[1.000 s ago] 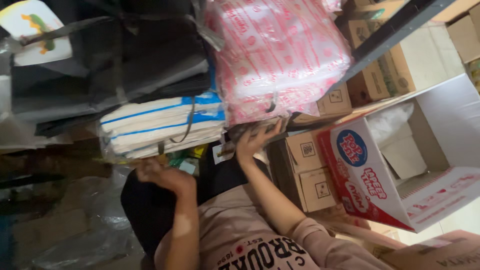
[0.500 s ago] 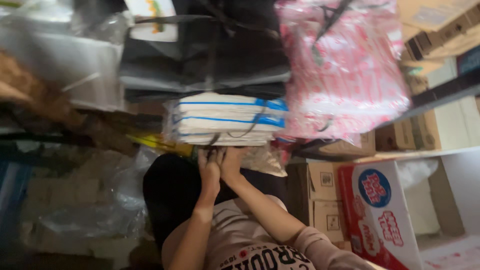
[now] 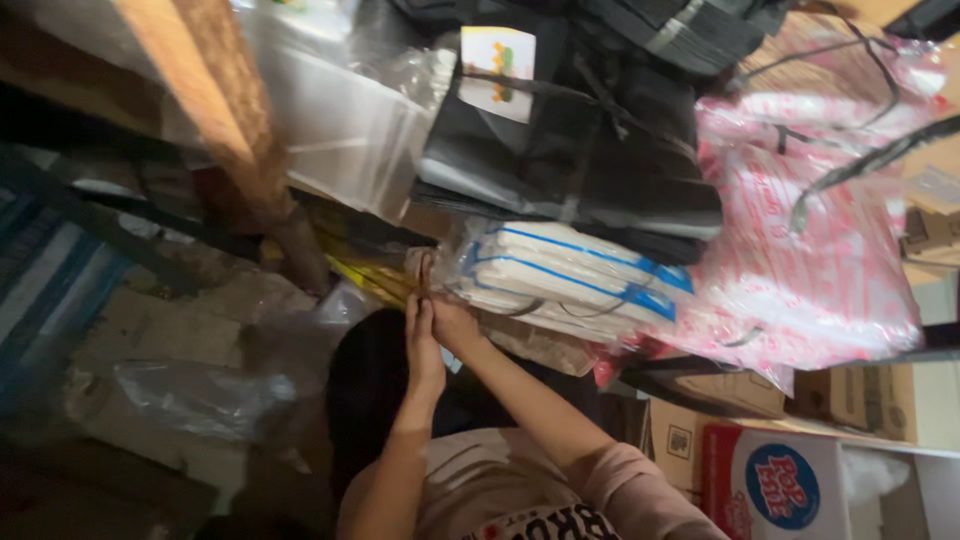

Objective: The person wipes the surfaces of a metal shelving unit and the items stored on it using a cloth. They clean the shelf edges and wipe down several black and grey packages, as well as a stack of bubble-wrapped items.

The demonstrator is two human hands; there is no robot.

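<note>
We've got both hands up together, left hand (image 3: pixel 422 335) and right hand (image 3: pixel 452 322), fingers pinching a small thin strip (image 3: pixel 424 275) beside the white blue-striped bag bundle (image 3: pixel 570 280), which is wedged under black bags (image 3: pixel 590 150) so it stays put.

A white-and-blue plastic-wrapped bundle (image 3: pixel 565 280) lies under black bagged stacks (image 3: pixel 590 160) carrying a white label (image 3: pixel 497 72); a pink-printed pack (image 3: pixel 810 240) sits beside them.

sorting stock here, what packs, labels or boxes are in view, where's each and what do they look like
White bundle with blue stripes: centre, flat stack, beside both hands.
Pink and white pack: right, bulging.
Black bundle: top centre, folded, tied.
White card label: on the black bundle, yellow and green picture.
Red and white box: bottom right, blue oval.
</note>
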